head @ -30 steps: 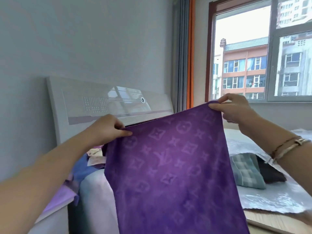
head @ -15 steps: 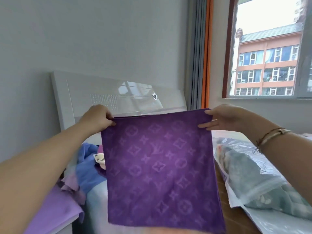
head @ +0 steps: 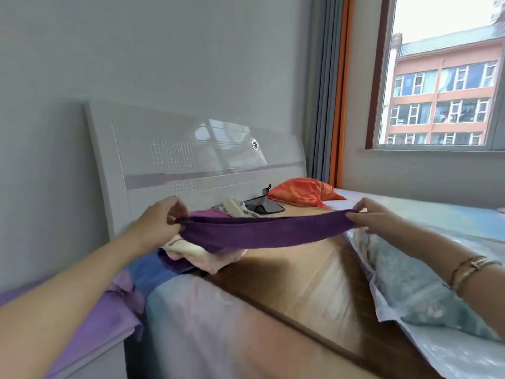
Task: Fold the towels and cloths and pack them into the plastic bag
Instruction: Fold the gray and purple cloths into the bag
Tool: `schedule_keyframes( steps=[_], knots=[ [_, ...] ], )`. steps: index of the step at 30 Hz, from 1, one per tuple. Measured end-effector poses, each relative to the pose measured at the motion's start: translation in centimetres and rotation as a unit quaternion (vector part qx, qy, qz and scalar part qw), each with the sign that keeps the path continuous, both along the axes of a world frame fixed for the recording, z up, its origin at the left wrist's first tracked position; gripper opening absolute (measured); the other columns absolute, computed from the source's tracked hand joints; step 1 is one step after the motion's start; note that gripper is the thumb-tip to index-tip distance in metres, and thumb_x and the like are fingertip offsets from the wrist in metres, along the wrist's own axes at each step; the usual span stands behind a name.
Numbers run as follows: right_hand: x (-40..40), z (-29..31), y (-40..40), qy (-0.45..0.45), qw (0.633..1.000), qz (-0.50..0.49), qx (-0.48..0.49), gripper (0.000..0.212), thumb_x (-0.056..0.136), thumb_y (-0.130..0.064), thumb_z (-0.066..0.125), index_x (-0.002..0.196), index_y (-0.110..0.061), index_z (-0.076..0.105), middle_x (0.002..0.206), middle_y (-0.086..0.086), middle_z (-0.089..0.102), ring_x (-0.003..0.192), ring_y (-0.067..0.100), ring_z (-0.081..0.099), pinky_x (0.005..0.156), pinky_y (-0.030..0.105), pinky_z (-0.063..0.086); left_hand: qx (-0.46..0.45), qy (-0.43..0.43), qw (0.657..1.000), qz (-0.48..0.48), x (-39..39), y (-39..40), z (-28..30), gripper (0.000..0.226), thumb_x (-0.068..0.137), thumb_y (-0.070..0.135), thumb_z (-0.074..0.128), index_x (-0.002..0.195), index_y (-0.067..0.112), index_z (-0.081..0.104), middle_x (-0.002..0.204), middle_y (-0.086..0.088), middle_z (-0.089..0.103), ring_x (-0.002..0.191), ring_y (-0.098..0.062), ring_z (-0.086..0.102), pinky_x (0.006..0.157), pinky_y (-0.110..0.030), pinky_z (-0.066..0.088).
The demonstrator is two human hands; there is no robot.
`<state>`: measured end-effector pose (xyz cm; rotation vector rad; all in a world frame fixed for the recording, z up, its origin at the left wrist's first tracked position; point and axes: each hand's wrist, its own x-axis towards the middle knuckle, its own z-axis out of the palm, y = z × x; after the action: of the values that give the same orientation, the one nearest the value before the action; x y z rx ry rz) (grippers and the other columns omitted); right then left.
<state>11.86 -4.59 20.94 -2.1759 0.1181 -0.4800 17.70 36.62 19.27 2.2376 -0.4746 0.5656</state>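
A purple patterned towel (head: 262,232) stretches nearly flat between my hands above the bed, seen edge-on. My left hand (head: 161,218) pinches its left corner and my right hand (head: 374,214) pinches its right corner. Under the towel's left part lies a heap of loose cloths (head: 202,255), cream, pink, blue and purple. To the right a clear plastic bag (head: 404,291) lies on the bed with a folded blue-green cloth inside it.
A brown board (head: 300,280) lies across the bed below the towel. An orange pillow (head: 303,194) and a dark item (head: 263,206) sit near the white headboard (head: 196,160). A purple cloth (head: 106,318) covers the bedside stand at left. A window is at right.
The towel hung upright in front of me before. Both hands have lowered and swung it forward, so it now lies almost level over the bed.
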Motion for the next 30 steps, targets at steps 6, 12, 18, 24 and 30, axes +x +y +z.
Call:
schedule_keyframes(
  steps=[6, 12, 18, 24, 30],
  knots=[
    [-1.6, -6.3, -1.3, 0.186, 0.974, 0.035, -0.127, 0.018, 0.09, -0.007, 0.062, 0.08, -0.01, 0.048, 0.078, 0.008, 0.051, 0.064, 0.016, 0.051, 0.061, 0.032, 0.045, 0.113, 0.235, 0.96, -0.1, -1.4, 1.1, -7.6, 0.03, 0.084, -0.009, 0.064, 0.08, 0.02, 0.07, 0.078, 0.006, 0.07, 0.068, 0.005, 0.062, 0.071, -0.011, 0.048],
    [-0.5, -6.7, 0.3, 0.299, 0.943, 0.021, -0.141, 0.012, 0.093, -0.01, 0.056, 0.091, -0.012, 0.045, 0.089, 0.013, 0.052, 0.062, 0.026, 0.057, 0.038, 0.031, 0.05, 0.188, 0.376, 0.899, -0.123, -1.0, -0.2, -8.1, 0.017, 0.089, -0.009, 0.054, 0.089, 0.003, 0.066, 0.077, -0.007, 0.065, 0.056, -0.001, 0.061, 0.05, -0.012, 0.046],
    [4.8, -7.9, 1.0, 0.18, 0.915, -0.129, -0.336, 0.034, 0.098, -0.015, 0.04, 0.127, 0.003, 0.037, 0.12, 0.025, 0.057, 0.108, 0.037, 0.058, 0.074, 0.035, 0.046, 0.06, 0.104, 0.993, -0.006, 6.1, -2.7, -7.9, 0.003, 0.077, 0.011, 0.069, 0.079, 0.012, 0.071, 0.085, -0.005, 0.071, 0.085, -0.018, 0.064, 0.082, -0.037, 0.048],
    [10.2, -9.1, 1.5, 0.179, 0.859, -0.23, -0.421, 0.049, 0.097, -0.009, 0.036, 0.145, -0.008, 0.025, 0.134, 0.009, 0.056, 0.12, 0.032, 0.056, 0.09, 0.039, 0.045, 0.041, 0.061, 0.992, 0.105, 12.0, -7.8, -8.6, 0.023, 0.084, 0.017, 0.066, 0.076, 0.038, 0.065, 0.092, 0.008, 0.069, 0.097, -0.02, 0.063, 0.088, -0.037, 0.049],
    [13.5, -13.9, 0.9, 0.234, 0.821, -0.206, -0.478, 0.044, 0.095, -0.008, 0.041, 0.137, -0.013, 0.03, 0.133, 0.003, 0.057, 0.12, 0.027, 0.058, 0.089, 0.034, 0.046, 0.101, 0.045, 0.981, 0.158, 14.7, -9.2, -13.3, 0.017, 0.088, 0.022, 0.062, 0.1, 0.03, 0.071, 0.104, 0.002, 0.07, 0.107, -0.027, 0.058, 0.09, -0.038, 0.045]
  ],
)
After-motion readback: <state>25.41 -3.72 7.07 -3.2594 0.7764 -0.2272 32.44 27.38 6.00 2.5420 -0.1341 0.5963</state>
